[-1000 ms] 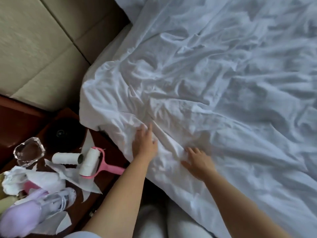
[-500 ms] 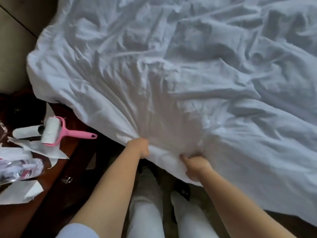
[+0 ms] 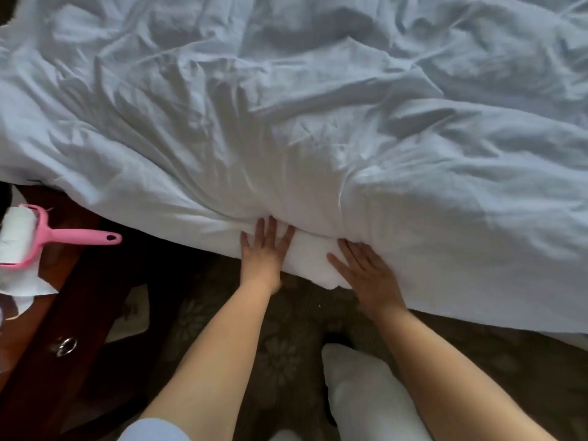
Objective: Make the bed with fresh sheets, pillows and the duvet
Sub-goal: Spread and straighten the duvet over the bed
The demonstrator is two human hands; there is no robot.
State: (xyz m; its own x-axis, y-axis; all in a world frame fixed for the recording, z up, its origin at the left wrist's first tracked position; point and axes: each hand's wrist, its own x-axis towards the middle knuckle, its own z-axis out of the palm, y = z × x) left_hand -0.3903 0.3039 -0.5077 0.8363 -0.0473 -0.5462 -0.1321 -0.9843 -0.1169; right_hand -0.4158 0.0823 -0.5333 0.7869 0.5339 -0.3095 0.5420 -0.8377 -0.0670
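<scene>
A crumpled white sheet covers the bed and hangs over its near side. My left hand lies flat with spread fingers on the sheet's hanging edge at the bed's side. My right hand presses flat on the same edge, a little to the right, fingers straight. Between the two hands the sheet forms a bunched white fold. Folds radiate up the sheet from that spot.
A dark wooden nightstand with a ring pull stands at the left. On it lie a pink lint roller and white paper scraps. Patterned carpet lies below, and my white-clad legs stand close to the bed.
Both hands gripped the sheet's edge half a second ago; now they lie flat on it. The view has shifted right along the bed's side, away from the headboard.
</scene>
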